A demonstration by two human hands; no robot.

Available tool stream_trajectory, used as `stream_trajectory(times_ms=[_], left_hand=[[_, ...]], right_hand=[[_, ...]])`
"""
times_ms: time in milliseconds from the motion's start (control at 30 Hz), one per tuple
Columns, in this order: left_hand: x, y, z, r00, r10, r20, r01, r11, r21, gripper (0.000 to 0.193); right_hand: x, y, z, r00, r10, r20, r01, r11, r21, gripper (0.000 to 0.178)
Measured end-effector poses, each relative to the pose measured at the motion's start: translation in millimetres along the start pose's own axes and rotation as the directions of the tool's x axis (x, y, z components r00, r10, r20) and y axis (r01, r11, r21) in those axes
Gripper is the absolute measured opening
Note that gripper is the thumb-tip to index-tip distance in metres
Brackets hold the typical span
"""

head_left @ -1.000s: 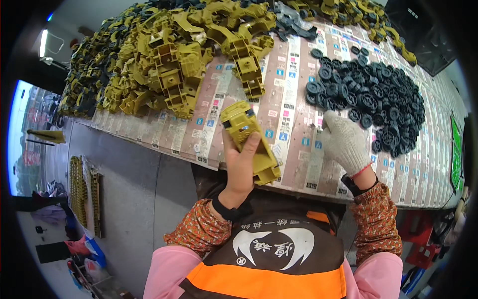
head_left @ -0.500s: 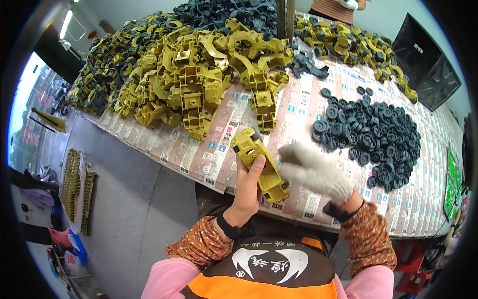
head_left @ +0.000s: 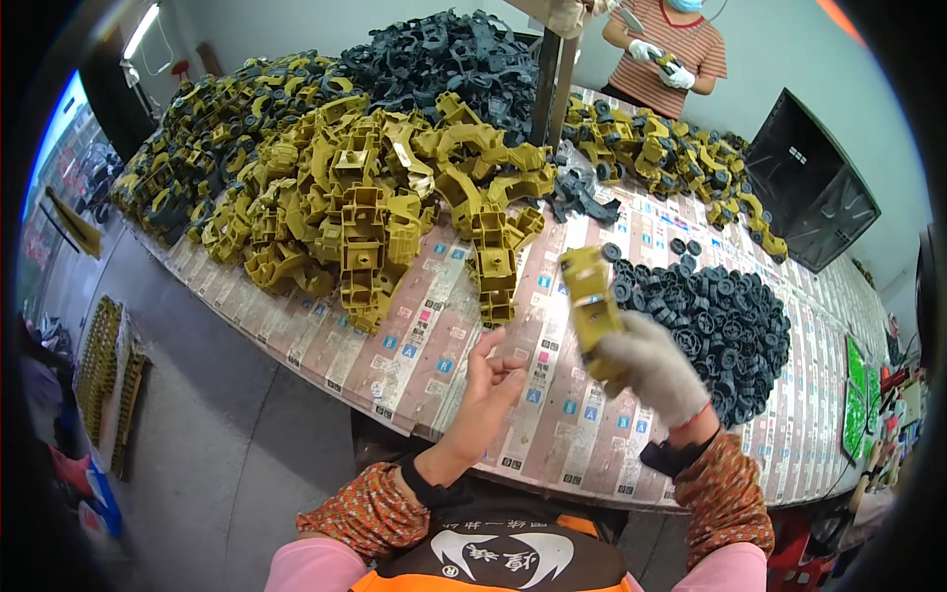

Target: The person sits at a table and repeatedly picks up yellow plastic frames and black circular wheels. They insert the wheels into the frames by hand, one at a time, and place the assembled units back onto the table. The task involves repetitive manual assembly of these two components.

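My gloved right hand (head_left: pixel 651 370) grips a yellow plastic toy vehicle body (head_left: pixel 590 301) by its near end. The body is held upright above the table, left of a pile of small black wheels (head_left: pixel 725 331). Bare and empty, my left hand (head_left: pixel 483 395) is over the table's near edge with its fingers loosely bent and apart. Beyond it, a stacked column of yellow vehicle bodies (head_left: pixel 493 266) reaches down from a large heap of the same parts (head_left: pixel 326 187).
Dark plastic parts (head_left: pixel 454 64) are heaped at the back, near a metal post (head_left: pixel 552 89). Across the table a person (head_left: pixel 671 49) in white gloves handles a part. A black bin (head_left: pixel 814 183) stands far right; yellow stacked parts (head_left: pixel 99 380) sit at lower left.
The yellow body has left my left hand and is now in my right hand, farther right. The view has tilted up, bringing the other person into sight.
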State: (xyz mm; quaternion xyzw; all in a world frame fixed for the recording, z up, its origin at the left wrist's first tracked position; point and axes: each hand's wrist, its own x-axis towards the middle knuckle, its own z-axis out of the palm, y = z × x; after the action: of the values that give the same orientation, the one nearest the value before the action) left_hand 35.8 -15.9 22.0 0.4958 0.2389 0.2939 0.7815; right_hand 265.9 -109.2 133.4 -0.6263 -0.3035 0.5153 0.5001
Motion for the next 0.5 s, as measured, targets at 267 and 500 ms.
stream_trajectory(times_ms=[267,500], left_hand=[[-1.8,4.9,-25.8,0.989,-0.137,-0.047,0.14,0.988,0.058,0.038],[1.8,-5.1,-33.3,0.988,-0.126,-0.091,0.128,0.991,0.024,0.037]], right_hand=[[117.1,-72.0,-205.8,0.783,-0.477,-0.399,0.373,0.874,-0.311,0.047],[174.7,-93.8,-176.6,0.733,-0.572,-0.367,0.192,0.692,-0.695,0.05]])
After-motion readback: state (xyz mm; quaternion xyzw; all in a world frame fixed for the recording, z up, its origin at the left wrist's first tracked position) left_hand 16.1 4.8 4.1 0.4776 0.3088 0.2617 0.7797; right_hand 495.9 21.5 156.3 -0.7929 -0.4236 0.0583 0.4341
